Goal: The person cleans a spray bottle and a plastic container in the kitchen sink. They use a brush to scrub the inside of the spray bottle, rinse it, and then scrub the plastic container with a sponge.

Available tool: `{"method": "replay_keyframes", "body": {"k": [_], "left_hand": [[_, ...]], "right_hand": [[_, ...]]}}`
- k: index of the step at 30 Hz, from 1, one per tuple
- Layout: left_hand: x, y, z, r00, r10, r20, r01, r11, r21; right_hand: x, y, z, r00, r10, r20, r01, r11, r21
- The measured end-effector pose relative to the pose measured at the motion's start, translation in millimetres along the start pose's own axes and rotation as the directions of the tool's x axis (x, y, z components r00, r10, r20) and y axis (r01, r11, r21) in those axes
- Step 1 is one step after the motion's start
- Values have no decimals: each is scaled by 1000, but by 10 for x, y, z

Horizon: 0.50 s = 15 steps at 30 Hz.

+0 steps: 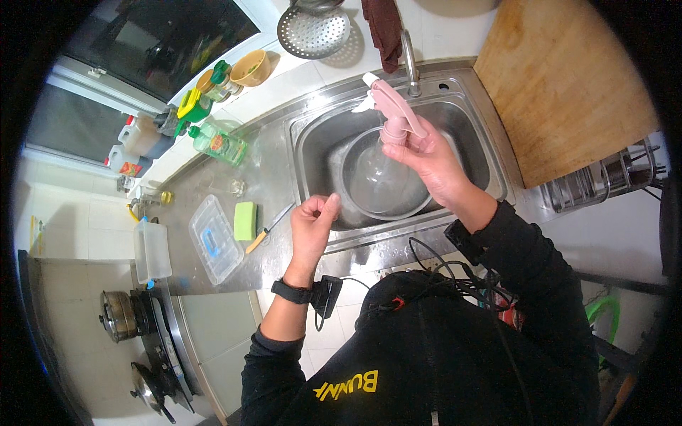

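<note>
Over the sink, my right hand [435, 162] grips a pink trigger sprayer [395, 106] around its collar, with the nozzle pointing up and left. A faint see-through shape lies below the collar; I cannot tell whether it is a clear bottle attached to it. Underneath sits a round metal basin [349, 186] inside the steel sink [316, 153]. At the sink's near left edge, my left hand [312, 221] is curled closed with its thumb up, and nothing shows in it. Left of that hand lie a yellow-handled knife [258, 240] and a green sponge [245, 221].
A clear plastic lid [215, 241] and a green dish soap bottle [219, 145] are on the left counter. The faucet [410, 64] rises behind the sink. A wooden board [568, 85] leans at the right, beside a metal rack [604, 177]. Black cables [455, 273] hang near my right arm.
</note>
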<state>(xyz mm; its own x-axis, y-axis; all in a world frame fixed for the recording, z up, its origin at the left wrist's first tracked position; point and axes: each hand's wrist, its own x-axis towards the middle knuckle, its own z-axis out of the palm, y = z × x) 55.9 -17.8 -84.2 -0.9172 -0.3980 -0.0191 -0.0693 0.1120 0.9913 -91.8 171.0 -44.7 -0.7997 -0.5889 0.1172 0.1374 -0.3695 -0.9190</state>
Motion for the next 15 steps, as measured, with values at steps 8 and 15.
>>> {"method": "replay_keyframes", "body": {"k": [8,15], "left_hand": [[70,854,461,771,622,137,-599,635,488],[275,939,625,664,692,283,-671,387,632]], "right_hand": [[-15,60,65,997,-44,68,38,996,78],[-21,148,65,994,-22,111,30,997,-66]]}}
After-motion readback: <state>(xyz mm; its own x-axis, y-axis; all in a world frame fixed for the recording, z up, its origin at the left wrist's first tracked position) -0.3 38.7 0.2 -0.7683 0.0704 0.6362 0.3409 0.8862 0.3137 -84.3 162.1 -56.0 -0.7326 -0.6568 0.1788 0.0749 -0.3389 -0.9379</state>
